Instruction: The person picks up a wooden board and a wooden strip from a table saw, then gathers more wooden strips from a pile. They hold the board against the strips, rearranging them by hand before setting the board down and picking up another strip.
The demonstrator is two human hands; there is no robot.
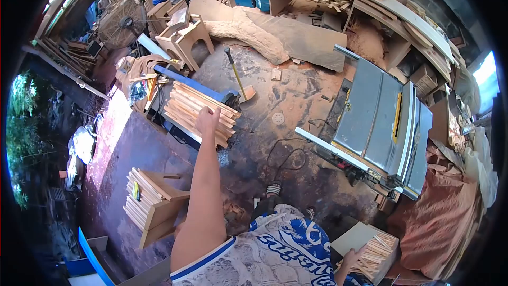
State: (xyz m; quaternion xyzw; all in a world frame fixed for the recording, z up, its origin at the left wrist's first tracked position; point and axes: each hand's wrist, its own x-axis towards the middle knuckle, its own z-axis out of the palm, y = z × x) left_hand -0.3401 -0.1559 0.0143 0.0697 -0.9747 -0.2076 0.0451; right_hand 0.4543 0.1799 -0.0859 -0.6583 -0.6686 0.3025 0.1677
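My left hand [208, 120] reaches far forward over a layer of pale wooden strips [182, 107], its fingers curled at their surface. Whether one strip is in its grasp is hidden. The strips lie side by side on a machine with a blue rail [196, 84]. Low on the right, my right hand [349, 259] is beside a second stack of thin wooden strips [383, 254], partly hidden by my shirt. Against that stack leans a flat pale board [353, 242]. Too little of the right hand's fingers shows to tell their grip.
A table saw [365, 116] stands to the right, a cable [288, 167] looping over the floor beside it. More strips [140, 201] are stacked at lower left. A long-handled tool [233, 69] stands ahead, near a large wooden slab [304, 37] and a fan [121, 23].
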